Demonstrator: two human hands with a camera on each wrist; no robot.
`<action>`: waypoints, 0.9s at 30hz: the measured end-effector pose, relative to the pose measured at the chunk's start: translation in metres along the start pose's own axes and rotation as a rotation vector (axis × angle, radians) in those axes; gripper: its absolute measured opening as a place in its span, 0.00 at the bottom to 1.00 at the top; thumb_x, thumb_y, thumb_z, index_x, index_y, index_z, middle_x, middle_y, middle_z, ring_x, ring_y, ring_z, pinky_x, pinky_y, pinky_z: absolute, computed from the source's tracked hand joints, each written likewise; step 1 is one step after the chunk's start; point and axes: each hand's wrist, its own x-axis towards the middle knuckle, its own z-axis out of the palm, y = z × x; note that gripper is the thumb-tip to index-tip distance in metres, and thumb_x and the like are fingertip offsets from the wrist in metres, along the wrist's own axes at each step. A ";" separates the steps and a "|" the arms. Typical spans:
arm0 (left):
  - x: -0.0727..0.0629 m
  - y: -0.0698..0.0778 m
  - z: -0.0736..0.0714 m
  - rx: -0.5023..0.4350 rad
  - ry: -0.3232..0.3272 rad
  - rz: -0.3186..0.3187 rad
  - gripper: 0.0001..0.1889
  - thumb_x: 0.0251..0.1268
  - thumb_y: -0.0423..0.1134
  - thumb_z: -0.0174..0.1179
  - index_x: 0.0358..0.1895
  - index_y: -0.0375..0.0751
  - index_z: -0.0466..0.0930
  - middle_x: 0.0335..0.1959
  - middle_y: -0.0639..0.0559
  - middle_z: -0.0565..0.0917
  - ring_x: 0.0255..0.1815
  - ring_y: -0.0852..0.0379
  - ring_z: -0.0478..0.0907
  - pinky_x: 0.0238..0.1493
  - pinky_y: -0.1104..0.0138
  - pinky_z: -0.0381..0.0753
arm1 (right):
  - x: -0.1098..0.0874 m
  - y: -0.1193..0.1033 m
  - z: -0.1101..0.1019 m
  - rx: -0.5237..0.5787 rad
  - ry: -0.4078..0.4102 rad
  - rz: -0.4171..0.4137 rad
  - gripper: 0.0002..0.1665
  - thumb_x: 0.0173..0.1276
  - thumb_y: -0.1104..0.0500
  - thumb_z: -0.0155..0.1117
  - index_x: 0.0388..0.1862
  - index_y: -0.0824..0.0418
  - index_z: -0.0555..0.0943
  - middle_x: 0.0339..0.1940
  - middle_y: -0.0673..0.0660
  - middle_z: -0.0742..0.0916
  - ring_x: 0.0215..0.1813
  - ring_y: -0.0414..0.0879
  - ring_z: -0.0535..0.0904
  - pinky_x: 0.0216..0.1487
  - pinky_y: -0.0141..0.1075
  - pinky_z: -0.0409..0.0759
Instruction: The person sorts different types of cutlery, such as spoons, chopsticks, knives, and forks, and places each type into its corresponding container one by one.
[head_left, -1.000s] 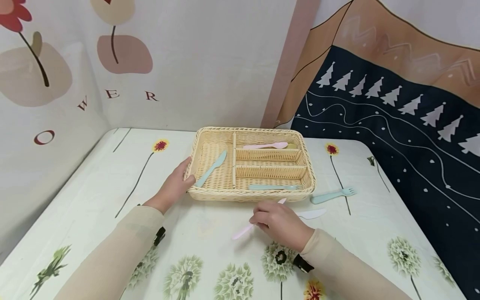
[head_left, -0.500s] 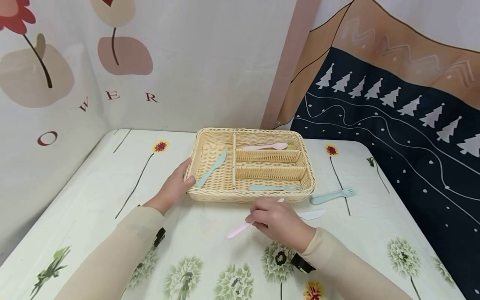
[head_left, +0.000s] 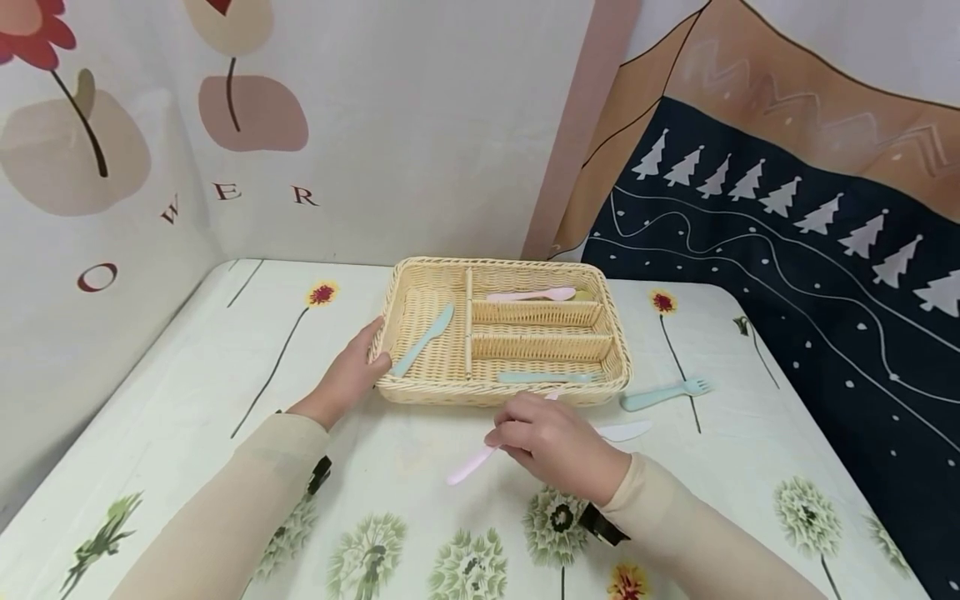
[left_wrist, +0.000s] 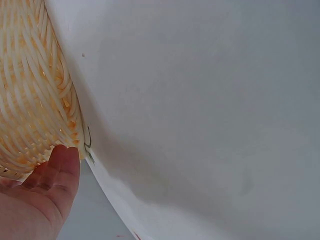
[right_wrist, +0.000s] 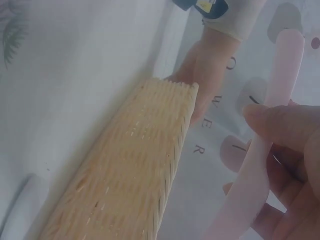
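Note:
A wicker basket (head_left: 435, 392) with dividers stands on the table. My left hand (head_left: 347, 377) grips its left end, thumb at the rim; in the left wrist view the fingers (left_wrist: 64, 167) lie against the outer wall. In front of the basket my right hand (head_left: 558, 446) pinches a pink knife (head_left: 471, 467) between thumb and fingers, handle end toward the lower left. The right wrist view shows its handle (right_wrist: 287, 65) above the thumb, and the blade runs out of frame. Inside the basket lie a light blue knife (head_left: 425, 340), a light blue fork (head_left: 543, 377) and a pink spoon (head_left: 532, 294).
A light blue fork (head_left: 663, 395) lies on the table right of the basket. A white knife (head_left: 628, 430) is partly hidden behind my right hand. Something yellow (head_left: 583, 295) shows beside the pink spoon. Printed fabric walls (head_left: 420, 125) rise behind the table.
The pink knife has tilted and shifted slightly left with my right hand, its handle end moving to the lower left. My left hand stays at the basket's end.

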 end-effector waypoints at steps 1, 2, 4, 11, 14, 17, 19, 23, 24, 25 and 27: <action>0.000 0.000 0.000 -0.003 0.000 0.000 0.40 0.64 0.39 0.42 0.78 0.41 0.35 0.79 0.39 0.44 0.78 0.40 0.41 0.74 0.47 0.45 | 0.001 0.001 0.000 0.003 -0.004 0.001 0.13 0.49 0.70 0.75 0.32 0.55 0.87 0.33 0.48 0.82 0.35 0.39 0.78 0.33 0.24 0.75; 0.000 0.000 0.000 -0.006 0.002 -0.001 0.40 0.64 0.39 0.42 0.78 0.41 0.35 0.79 0.39 0.44 0.78 0.40 0.41 0.74 0.47 0.45 | 0.003 0.002 -0.001 0.006 -0.007 0.001 0.13 0.49 0.70 0.75 0.32 0.55 0.87 0.33 0.48 0.82 0.36 0.40 0.78 0.34 0.24 0.75; 0.000 -0.001 0.000 -0.010 0.002 0.000 0.40 0.64 0.39 0.42 0.78 0.42 0.35 0.79 0.40 0.44 0.78 0.40 0.42 0.74 0.47 0.46 | 0.006 0.003 -0.002 0.012 -0.011 0.000 0.12 0.50 0.70 0.75 0.32 0.55 0.87 0.33 0.48 0.82 0.36 0.40 0.78 0.34 0.25 0.75; 0.000 0.000 0.000 -0.010 0.002 -0.003 0.41 0.64 0.39 0.42 0.78 0.42 0.35 0.79 0.41 0.44 0.78 0.41 0.43 0.74 0.47 0.46 | 0.024 0.013 -0.006 -0.024 0.020 -0.037 0.10 0.52 0.69 0.74 0.30 0.56 0.87 0.33 0.49 0.82 0.37 0.41 0.78 0.35 0.26 0.76; 0.000 0.000 0.000 -0.010 0.002 -0.003 0.40 0.64 0.38 0.42 0.78 0.41 0.35 0.79 0.41 0.44 0.77 0.42 0.45 0.73 0.47 0.47 | 0.034 0.017 -0.007 -0.038 0.038 -0.048 0.09 0.52 0.68 0.74 0.29 0.56 0.87 0.32 0.49 0.83 0.36 0.41 0.78 0.36 0.28 0.77; -0.001 0.000 0.000 -0.010 0.003 0.001 0.41 0.63 0.38 0.42 0.78 0.41 0.35 0.79 0.41 0.44 0.77 0.42 0.47 0.73 0.48 0.48 | 0.044 0.022 -0.007 -0.028 0.054 -0.050 0.09 0.52 0.70 0.73 0.28 0.56 0.87 0.32 0.50 0.83 0.36 0.42 0.78 0.38 0.29 0.77; -0.001 0.001 0.000 -0.010 0.004 0.002 0.41 0.63 0.38 0.42 0.78 0.40 0.35 0.79 0.40 0.44 0.76 0.42 0.48 0.73 0.47 0.48 | 0.050 0.026 -0.007 -0.021 0.065 -0.050 0.10 0.52 0.71 0.73 0.28 0.57 0.87 0.32 0.50 0.83 0.36 0.43 0.78 0.38 0.30 0.77; -0.001 0.001 0.000 -0.014 0.007 -0.002 0.41 0.63 0.38 0.42 0.78 0.40 0.36 0.79 0.41 0.44 0.75 0.43 0.50 0.73 0.48 0.48 | 0.059 0.032 -0.005 -0.014 0.079 -0.052 0.11 0.52 0.72 0.71 0.28 0.57 0.87 0.32 0.50 0.83 0.37 0.43 0.79 0.39 0.31 0.78; -0.001 0.001 0.001 -0.014 0.008 -0.003 0.41 0.63 0.38 0.43 0.78 0.40 0.36 0.79 0.41 0.44 0.75 0.43 0.50 0.73 0.48 0.48 | 0.061 0.034 -0.004 -0.014 0.080 -0.053 0.10 0.53 0.72 0.71 0.28 0.56 0.87 0.32 0.50 0.83 0.37 0.43 0.79 0.39 0.32 0.78; -0.001 0.000 0.001 -0.013 0.010 -0.003 0.41 0.63 0.39 0.43 0.78 0.40 0.36 0.79 0.41 0.44 0.75 0.43 0.51 0.73 0.49 0.48 | 0.063 0.036 -0.003 -0.010 0.080 -0.053 0.10 0.53 0.72 0.71 0.28 0.56 0.87 0.32 0.50 0.83 0.37 0.43 0.79 0.39 0.32 0.78; -0.001 0.000 0.000 -0.010 0.010 0.001 0.41 0.63 0.39 0.42 0.78 0.40 0.36 0.79 0.41 0.44 0.75 0.43 0.51 0.73 0.49 0.49 | 0.067 0.039 -0.001 -0.006 0.078 -0.052 0.10 0.53 0.71 0.71 0.28 0.56 0.87 0.32 0.50 0.84 0.38 0.43 0.79 0.40 0.32 0.78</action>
